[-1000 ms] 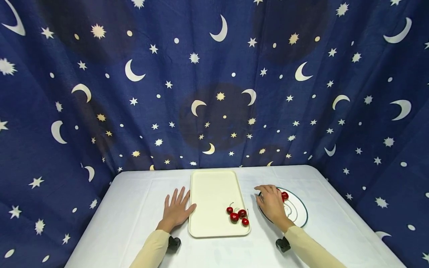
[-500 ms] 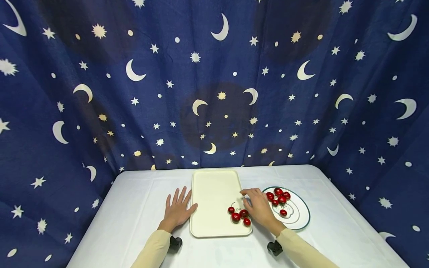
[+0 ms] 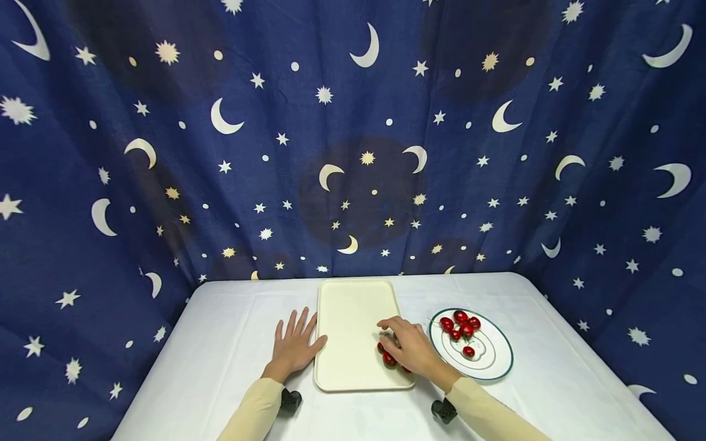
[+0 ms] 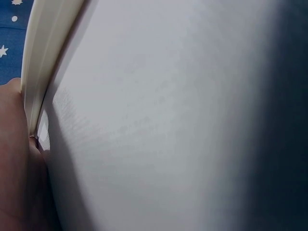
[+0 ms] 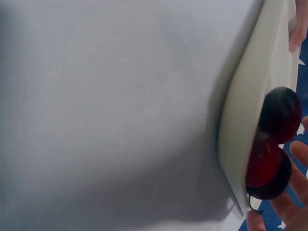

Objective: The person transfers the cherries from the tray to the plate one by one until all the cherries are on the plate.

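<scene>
"Red cherries (image 3: 389, 359) are where?"
"Some in the tray (image 3: 353, 324), lower centre of frame, under the right hand (image 3: 412, 349) (fingers bent loosely, parted); others on the plate (image 3: 499, 349), lower right."
"And the left hand (image 3: 294, 349)?"
"Spread flat, at the tray's edge."

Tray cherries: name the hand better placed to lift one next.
Right hand, probably: it reaches over the cherries, while the left hand lies at the opposite edge of the tray.
</scene>
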Demonstrator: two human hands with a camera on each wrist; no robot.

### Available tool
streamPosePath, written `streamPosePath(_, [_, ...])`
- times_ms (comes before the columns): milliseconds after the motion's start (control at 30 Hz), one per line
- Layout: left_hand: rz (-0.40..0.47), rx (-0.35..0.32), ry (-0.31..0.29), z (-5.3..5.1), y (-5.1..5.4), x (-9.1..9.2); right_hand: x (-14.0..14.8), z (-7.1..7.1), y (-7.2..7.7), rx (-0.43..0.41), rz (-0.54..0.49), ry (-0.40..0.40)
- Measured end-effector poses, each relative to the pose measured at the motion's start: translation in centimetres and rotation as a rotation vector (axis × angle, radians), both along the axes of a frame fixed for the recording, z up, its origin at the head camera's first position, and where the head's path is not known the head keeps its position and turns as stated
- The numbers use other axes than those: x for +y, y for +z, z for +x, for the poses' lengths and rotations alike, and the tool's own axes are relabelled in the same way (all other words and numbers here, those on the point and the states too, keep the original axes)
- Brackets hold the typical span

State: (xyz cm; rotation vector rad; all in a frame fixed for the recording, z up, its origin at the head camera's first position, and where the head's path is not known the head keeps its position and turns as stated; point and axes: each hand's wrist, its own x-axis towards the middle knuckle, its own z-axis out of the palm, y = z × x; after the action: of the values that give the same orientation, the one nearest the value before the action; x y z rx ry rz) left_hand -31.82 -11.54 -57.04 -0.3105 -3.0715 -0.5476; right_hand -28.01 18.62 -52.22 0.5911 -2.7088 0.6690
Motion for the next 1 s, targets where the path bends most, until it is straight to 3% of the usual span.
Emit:
streamPosePath(233, [-0.011, 0.014, 0.000, -0.04, 0.12, 0.19, -0.10, -0.01, -0.07, 0.011, 0.067, -0.006])
streamPosePath(800, [-0.026, 0.015, 0.001, -0.27, -0.32, -0.04, -0.47, -0.24, -0.02, -0.036, 0.073, 0.000])
streamPosePath(1000, [-0.002, 0.000, -0.006, 0.22, 0.18, 0.05, -0.33, -0.33, -0.12, -0.018, 0.069, 0.019])
